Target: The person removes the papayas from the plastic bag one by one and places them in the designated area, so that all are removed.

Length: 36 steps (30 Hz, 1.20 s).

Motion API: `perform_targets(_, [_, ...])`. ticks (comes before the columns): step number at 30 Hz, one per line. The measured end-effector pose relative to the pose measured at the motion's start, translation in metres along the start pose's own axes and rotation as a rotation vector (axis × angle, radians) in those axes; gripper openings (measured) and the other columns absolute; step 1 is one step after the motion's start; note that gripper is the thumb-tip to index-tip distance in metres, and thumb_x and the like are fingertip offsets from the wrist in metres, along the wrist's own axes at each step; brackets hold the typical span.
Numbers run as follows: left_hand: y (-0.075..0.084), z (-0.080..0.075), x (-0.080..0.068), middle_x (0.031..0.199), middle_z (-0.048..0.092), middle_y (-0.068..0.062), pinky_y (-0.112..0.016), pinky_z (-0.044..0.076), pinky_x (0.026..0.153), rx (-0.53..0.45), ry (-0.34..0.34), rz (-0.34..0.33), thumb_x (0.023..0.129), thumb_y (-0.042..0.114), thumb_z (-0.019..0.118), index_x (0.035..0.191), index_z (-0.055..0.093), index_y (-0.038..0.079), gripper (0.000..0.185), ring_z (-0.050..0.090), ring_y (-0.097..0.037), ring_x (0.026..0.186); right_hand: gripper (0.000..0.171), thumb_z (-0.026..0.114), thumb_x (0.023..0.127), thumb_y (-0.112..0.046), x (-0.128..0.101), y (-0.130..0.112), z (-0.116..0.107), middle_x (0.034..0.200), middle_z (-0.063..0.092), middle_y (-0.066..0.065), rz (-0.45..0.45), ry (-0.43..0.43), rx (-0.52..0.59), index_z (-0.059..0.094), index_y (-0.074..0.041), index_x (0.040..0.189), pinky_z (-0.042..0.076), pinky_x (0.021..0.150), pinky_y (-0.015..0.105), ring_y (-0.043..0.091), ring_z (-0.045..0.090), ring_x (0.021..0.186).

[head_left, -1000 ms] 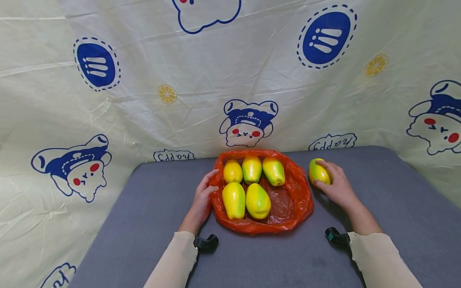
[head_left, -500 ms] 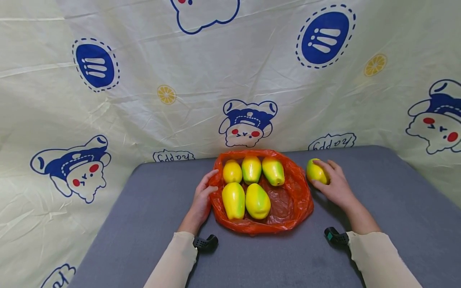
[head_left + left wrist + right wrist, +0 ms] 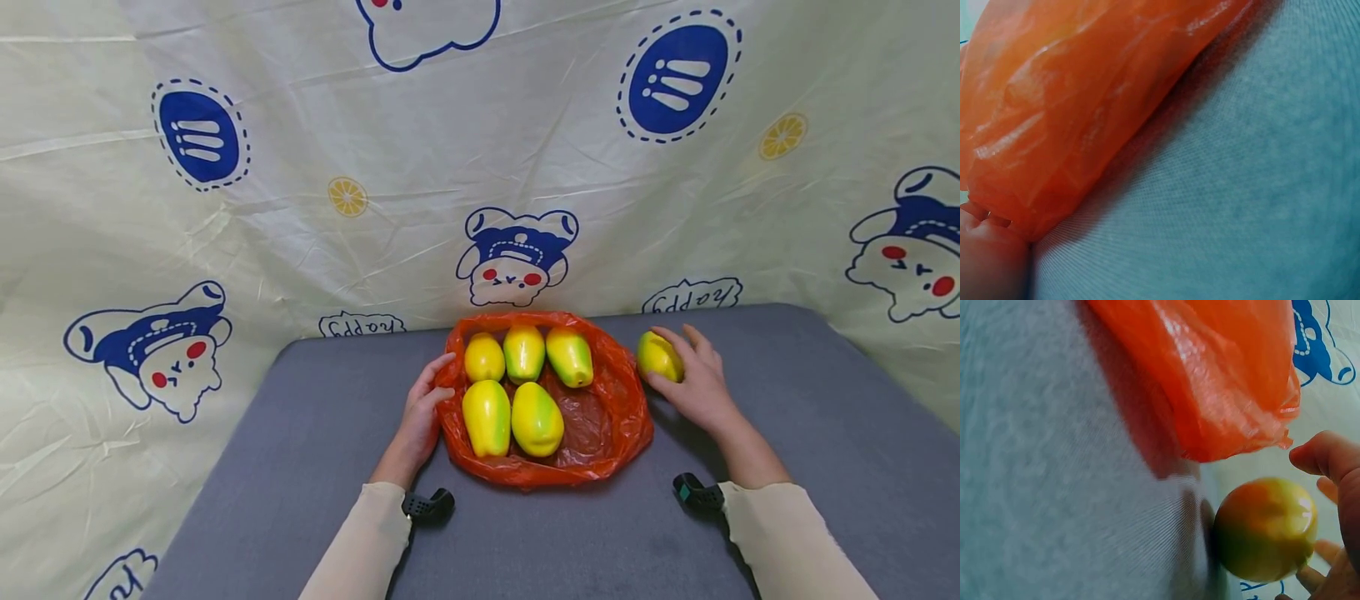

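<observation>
A red plastic bag [image 3: 626, 417] with a rolled-down rim lies spread wide on the table. Inside it sit several yellow-green papayas [image 3: 537, 419], in a back row and a front row. My left hand [image 3: 420, 412] rests against the bag's left side, its fingers extended along the rim. To the right of the bag, another papaya [image 3: 660, 357] lies on the table close to the rim. My right hand [image 3: 697, 379] is spread around that papaya's right side. In the right wrist view, a gap shows between the thumb [image 3: 1319, 453] and the fruit.
The grey cloth-covered table [image 3: 322, 467] ends at a patterned white curtain [image 3: 405, 258] behind the bag. Dark bands [image 3: 430, 506] circle both wrists below the hands. Inside the bag, bare red plastic shows at the front right.
The loose papaya has shifted slightly left toward the bag along with my right hand. That hand's fingers have since lifted and spread a little. The left hand and bag stay put.
</observation>
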<state>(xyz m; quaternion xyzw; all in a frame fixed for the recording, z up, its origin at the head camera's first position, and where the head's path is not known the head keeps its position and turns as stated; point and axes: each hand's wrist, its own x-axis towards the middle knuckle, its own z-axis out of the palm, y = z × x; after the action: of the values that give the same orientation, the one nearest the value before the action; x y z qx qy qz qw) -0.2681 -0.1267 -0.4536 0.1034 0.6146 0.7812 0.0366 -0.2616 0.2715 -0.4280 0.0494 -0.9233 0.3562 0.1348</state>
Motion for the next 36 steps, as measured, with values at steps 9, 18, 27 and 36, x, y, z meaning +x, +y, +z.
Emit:
perform_targets(9, [0.001, -0.001, 0.000, 0.157, 0.037, -0.007, -0.029, 0.042, 0.111, 0.014, -0.002, -0.011, 0.094, 0.003, 0.042, 0.149, 0.041, 0.010, 0.056, 0.039, -0.028, 0.140, 0.065, 0.068, 0.089, -0.022, 0.002, -0.020, -0.002, 0.166, 0.009, 0.021, -0.110, 0.076, -0.111, 0.044, -0.018, 0.149, 0.015, 0.103, 0.081, 0.060, 0.017, 0.139])
perform_targets(18, [0.002, -0.002, 0.000, 0.159, 0.036, -0.007, -0.035, 0.038, 0.117, 0.027, -0.005, -0.006, 0.094, 0.003, 0.041, 0.150, 0.041, 0.011, 0.056, 0.038, -0.028, 0.142, 0.063, 0.068, 0.090, -0.018, 0.001, -0.053, -0.002, 0.161, 0.022, 0.023, -0.170, 0.057, -0.094, 0.046, -0.016, 0.148, 0.030, 0.099, 0.076, 0.052, 0.027, 0.134])
perform_targets(27, [0.001, -0.003, 0.000, 0.159, 0.036, -0.005, -0.037, 0.038, 0.117, 0.039, 0.011, -0.024, 0.094, 0.004, 0.043, 0.149, 0.043, 0.013, 0.055, 0.038, -0.026, 0.142, 0.063, 0.067, 0.093, -0.020, -0.003, -0.075, 0.000, 0.160, 0.025, 0.020, -0.188, -0.069, 0.069, 0.043, -0.015, 0.150, 0.037, 0.104, 0.073, 0.046, 0.029, 0.142])
perform_targets(36, [0.000, 0.001, 0.000, 0.158, 0.037, -0.006, -0.037, 0.039, 0.116, 0.047, 0.023, -0.021, 0.094, 0.003, 0.044, 0.148, 0.044, 0.012, 0.055, 0.039, -0.027, 0.141, 0.063, 0.066, 0.095, -0.029, -0.008, -0.086, 0.008, 0.158, 0.032, 0.017, -0.185, -0.223, 0.129, 0.041, -0.016, 0.151, 0.039, 0.105, 0.070, 0.041, 0.035, 0.141])
